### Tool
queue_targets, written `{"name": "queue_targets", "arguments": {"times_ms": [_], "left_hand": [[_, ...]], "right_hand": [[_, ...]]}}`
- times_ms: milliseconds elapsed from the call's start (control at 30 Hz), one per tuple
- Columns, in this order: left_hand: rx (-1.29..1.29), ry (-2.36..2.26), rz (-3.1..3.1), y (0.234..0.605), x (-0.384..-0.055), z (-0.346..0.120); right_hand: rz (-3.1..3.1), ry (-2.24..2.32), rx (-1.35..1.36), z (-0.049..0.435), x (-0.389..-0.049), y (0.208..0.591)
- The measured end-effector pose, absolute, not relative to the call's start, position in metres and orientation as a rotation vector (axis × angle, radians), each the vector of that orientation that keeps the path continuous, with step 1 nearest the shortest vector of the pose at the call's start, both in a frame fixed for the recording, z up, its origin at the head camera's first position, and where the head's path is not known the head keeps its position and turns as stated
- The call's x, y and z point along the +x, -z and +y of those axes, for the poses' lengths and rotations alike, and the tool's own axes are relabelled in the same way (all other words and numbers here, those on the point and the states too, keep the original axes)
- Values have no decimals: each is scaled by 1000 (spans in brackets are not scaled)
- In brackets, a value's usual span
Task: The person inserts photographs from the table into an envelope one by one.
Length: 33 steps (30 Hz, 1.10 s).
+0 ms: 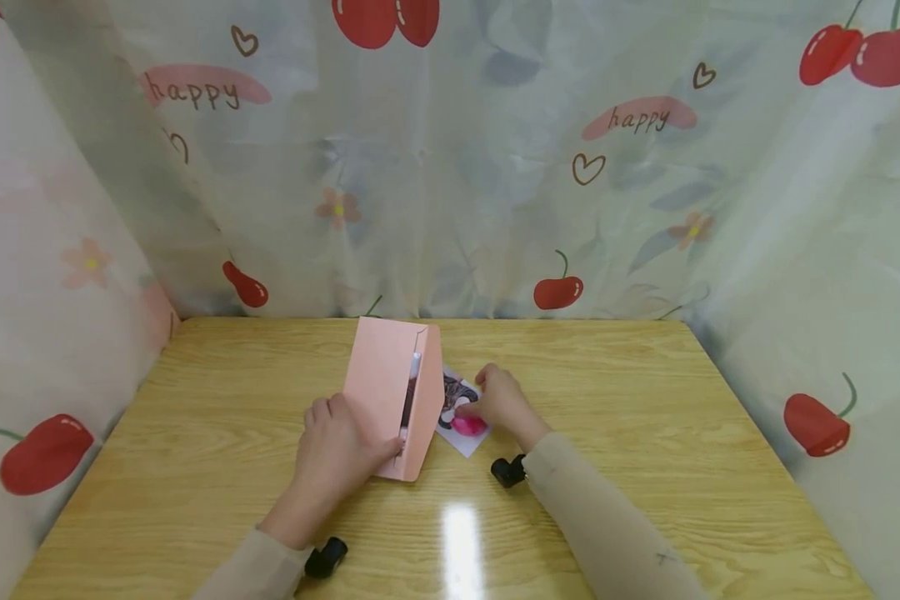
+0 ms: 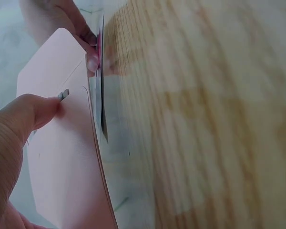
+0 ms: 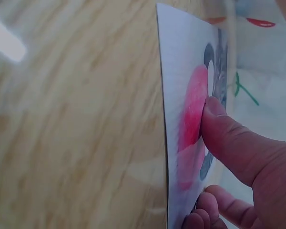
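A pink paper envelope [image 1: 386, 367] stands tilted above the table, its pointed flap turned to the right. My left hand [image 1: 337, 446] grips it by the near left part, with the thumb at the opening. Inside that opening, dark and whitish edges show; what they belong to I cannot tell. Just right of the flap lies a white card [image 3: 181, 57] printed with a pink, grey and black picture, partly behind the envelope in the head view. My right hand [image 1: 506, 404] pinches this card at its right side, thumb on the printed face and the other fingers at the edge.
The wooden table [image 1: 607, 383] reflects a bright light near its front. Patterned curtains [image 1: 450, 233] with cherries and hearts enclose the back and both sides. A black wrist device [image 1: 326, 557] sits at the left cuff, another device [image 1: 507, 472] at the right.
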<state>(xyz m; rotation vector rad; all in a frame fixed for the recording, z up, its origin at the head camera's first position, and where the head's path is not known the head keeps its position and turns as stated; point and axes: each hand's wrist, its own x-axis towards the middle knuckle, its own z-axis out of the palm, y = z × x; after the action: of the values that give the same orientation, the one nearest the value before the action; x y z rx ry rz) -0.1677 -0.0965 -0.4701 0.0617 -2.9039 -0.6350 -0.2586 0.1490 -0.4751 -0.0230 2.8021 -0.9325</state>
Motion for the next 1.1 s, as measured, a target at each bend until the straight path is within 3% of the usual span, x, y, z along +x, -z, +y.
{"name": "queue_targets", "arguments": {"times_ms": [1100], "left_hand": [[93, 639, -2923, 467, -166, -103]], "right_hand": [[2721, 1008, 10, 149, -256, 470]]}}
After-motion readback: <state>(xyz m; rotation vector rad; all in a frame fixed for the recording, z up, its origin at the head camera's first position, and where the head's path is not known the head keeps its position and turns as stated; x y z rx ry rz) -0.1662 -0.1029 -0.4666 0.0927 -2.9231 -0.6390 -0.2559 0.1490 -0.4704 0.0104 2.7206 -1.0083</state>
